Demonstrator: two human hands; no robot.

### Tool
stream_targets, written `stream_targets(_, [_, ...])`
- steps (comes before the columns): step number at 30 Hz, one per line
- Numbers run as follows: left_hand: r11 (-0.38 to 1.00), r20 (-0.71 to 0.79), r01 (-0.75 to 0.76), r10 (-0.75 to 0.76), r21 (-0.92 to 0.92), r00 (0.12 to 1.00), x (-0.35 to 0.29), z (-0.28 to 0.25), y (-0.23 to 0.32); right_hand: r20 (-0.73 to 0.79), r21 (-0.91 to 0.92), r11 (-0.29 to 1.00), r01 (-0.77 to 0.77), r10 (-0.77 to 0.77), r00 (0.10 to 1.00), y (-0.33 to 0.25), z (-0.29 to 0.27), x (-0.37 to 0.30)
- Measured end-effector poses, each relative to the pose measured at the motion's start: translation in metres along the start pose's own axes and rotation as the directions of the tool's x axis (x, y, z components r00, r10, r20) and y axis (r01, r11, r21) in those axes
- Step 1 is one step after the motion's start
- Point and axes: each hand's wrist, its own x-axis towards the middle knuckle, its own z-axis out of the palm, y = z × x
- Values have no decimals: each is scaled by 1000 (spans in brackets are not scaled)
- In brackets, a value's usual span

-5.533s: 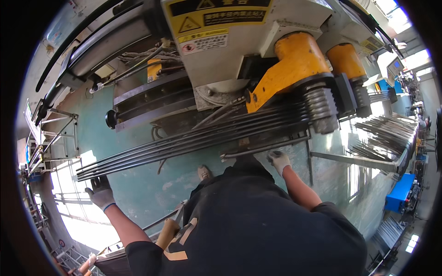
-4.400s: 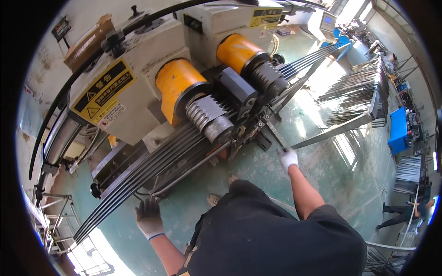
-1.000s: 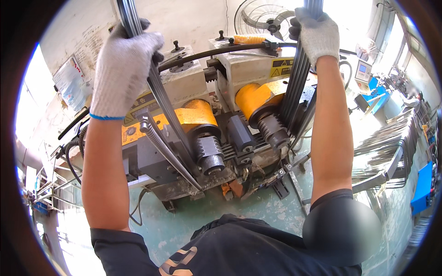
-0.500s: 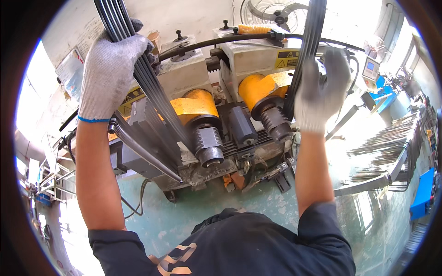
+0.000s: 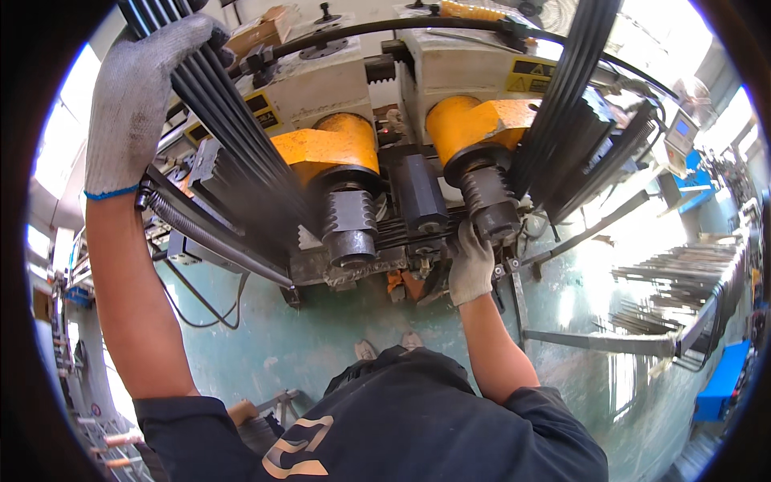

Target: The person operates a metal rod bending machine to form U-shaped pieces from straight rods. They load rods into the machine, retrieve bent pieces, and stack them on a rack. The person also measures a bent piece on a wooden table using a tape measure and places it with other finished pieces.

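Note:
A bundle of long dark metal rods [image 5: 233,120] slants up to the left from the machine. My gloved left hand [image 5: 132,108] is closed around its upper part. Another dark bundle [image 5: 566,96] rises to the right beside the right yellow arm, with no hand on it. Low at the machine's front, just below the ridged right spindle [image 5: 488,197], is my gloved right hand [image 5: 471,265]. Its fingers point up and look bent in at the rods between the spindles; what they grip is partly hidden. A matching left spindle [image 5: 351,225] and a dark block [image 5: 422,201] stand alongside.
Yellow arms [image 5: 325,153] carry the spindles on the pale machine body. A black hose [image 5: 385,26] arches over it. On the left hangs a ribbed metal conduit [image 5: 209,241]. A rack of rods [image 5: 675,281] and a small control panel [image 5: 681,136] are at the right.
My right hand has come down from beside the right bundle to below the right spindle. My left hand, still around the left bundle, appears farther left. The view has shifted.

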Motion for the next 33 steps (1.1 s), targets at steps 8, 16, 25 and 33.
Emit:
stream_targets(8, [971,-135,131,-106,199,985,-36,0,118,475,869,-155,-470,533,701,-46,34,50])
stream_targets(16, [379,234,-396,406,836,883,-28,-48,73,314,553,699,-454,330,890,-15,55,40])
stream_targets(25, [727,-120,-58,191,685,974,-145,-38,112,275,651,549,-524,473,837,4,-40,-42])
stream_targets(33, [787,-570,550,-596,-278,565,-409,-159,277,376,697,622,-357,107,920,-72,-52,-139])
